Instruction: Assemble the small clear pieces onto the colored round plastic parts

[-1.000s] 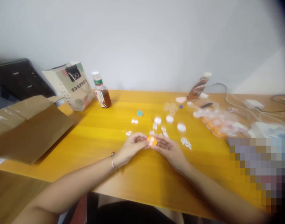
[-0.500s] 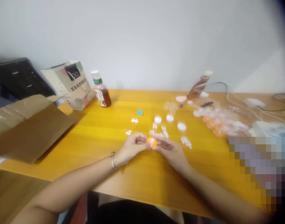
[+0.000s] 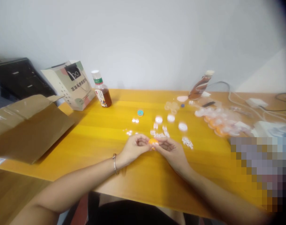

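In the upper left of the frame, a paper bag (image 3: 83, 101) carries a slanting line of dark Chinese characters (image 3: 78, 84); the first looks like 互, the rest are too blurred to read surely. Above them, a black patch (image 3: 72, 72) bears white looped marks, perhaps letters. Right of the bag, a bottle (image 3: 107, 95) has a green band (image 3: 98, 81) with pale lettering and a white label (image 3: 100, 96) with small print, both illegible. At upper right, a tilted bottle (image 3: 199, 89) shows pale, unreadable script.
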Demonstrator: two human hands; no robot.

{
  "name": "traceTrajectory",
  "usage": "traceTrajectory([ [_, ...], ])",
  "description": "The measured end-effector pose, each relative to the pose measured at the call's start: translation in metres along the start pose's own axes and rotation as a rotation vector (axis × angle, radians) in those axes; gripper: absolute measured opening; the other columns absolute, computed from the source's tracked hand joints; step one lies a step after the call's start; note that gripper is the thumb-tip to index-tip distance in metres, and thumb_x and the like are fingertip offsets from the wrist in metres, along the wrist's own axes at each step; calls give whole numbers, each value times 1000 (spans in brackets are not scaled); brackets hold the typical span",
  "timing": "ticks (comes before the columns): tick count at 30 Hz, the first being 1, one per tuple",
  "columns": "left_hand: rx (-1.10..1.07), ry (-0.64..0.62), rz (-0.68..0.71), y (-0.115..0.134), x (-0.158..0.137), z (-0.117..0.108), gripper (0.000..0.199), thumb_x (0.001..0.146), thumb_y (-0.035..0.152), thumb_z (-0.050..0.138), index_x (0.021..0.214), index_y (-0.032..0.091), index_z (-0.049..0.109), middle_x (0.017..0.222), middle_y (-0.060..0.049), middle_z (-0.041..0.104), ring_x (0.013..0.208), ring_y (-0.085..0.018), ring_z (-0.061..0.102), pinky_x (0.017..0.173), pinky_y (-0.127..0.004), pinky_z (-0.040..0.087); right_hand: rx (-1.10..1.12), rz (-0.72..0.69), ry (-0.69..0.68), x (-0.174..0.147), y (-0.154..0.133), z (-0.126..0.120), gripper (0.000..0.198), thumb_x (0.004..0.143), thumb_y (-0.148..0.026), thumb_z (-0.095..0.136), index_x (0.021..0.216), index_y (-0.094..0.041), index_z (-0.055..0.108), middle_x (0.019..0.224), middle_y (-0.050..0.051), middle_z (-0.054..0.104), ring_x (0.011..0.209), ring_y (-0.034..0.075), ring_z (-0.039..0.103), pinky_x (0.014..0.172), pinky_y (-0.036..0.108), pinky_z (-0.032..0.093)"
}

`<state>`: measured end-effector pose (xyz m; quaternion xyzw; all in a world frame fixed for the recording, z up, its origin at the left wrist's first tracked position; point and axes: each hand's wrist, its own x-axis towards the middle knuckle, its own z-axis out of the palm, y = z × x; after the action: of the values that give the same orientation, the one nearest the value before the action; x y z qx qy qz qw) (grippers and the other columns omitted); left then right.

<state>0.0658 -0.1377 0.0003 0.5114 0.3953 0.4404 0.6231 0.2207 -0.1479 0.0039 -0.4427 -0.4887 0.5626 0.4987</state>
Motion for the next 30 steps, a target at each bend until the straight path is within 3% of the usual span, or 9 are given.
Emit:
traceTrajectory([
  [16,-27,28,-84,-1,2,-3,21,66,22,68,78,9,56,71,-2,60,65,-9,58,67,-22,44,71,178,-103,3,4,-7,30,64,-31,68,93,-22,65,86,2,69,81,15,63,84,33,48],
  [30,40,24,-47,-6,5,-4,26,66,27,68,81,10,54,72,-2,59,65,-10,59,66,-23,46,32,168,-100,5,4,-6,32,63,-30,69,93,-20,63,81,2,69,74,14,63,81,32,48],
])
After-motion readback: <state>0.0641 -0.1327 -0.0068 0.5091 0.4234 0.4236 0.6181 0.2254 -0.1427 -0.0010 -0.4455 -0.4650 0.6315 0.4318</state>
